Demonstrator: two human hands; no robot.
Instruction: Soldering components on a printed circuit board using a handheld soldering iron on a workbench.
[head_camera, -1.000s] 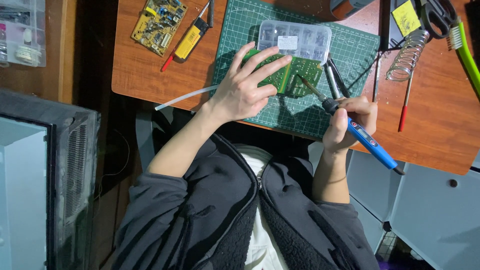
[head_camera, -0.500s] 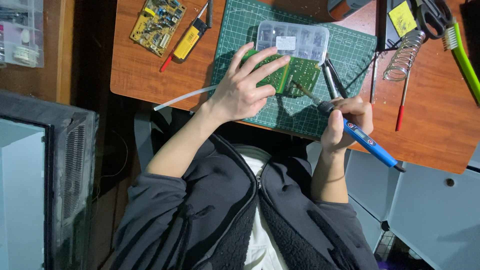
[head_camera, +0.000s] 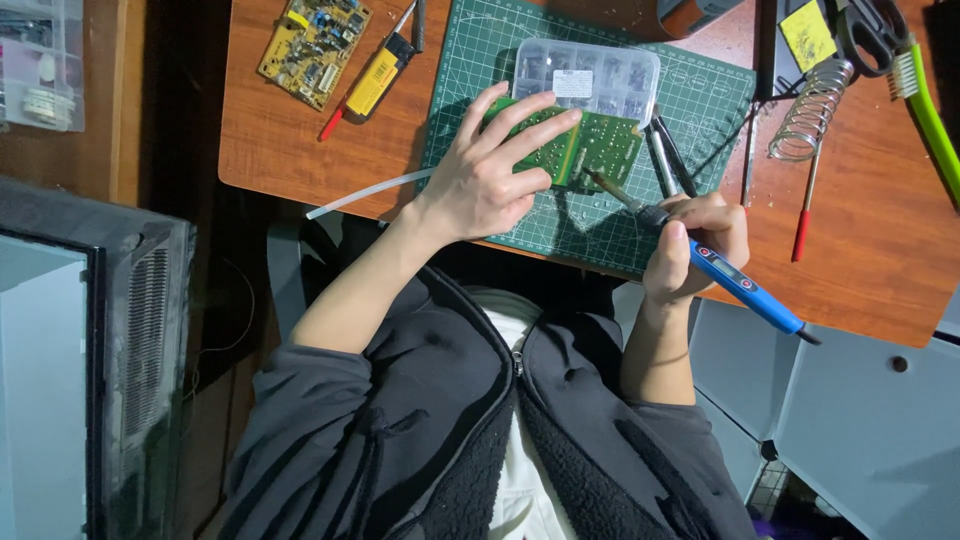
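We see 2 hands: left hand spread flat on 1 green circuit board, right hand gripping 1 blue soldering iron (tip on board's right edge); 1 yellow board far left.

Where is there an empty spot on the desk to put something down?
Bare wood lies between the yellow circuit board and the green cutting mat, and right of the red-handled tool. It is crowded around the green circuit board, where the left hand and right hand work.
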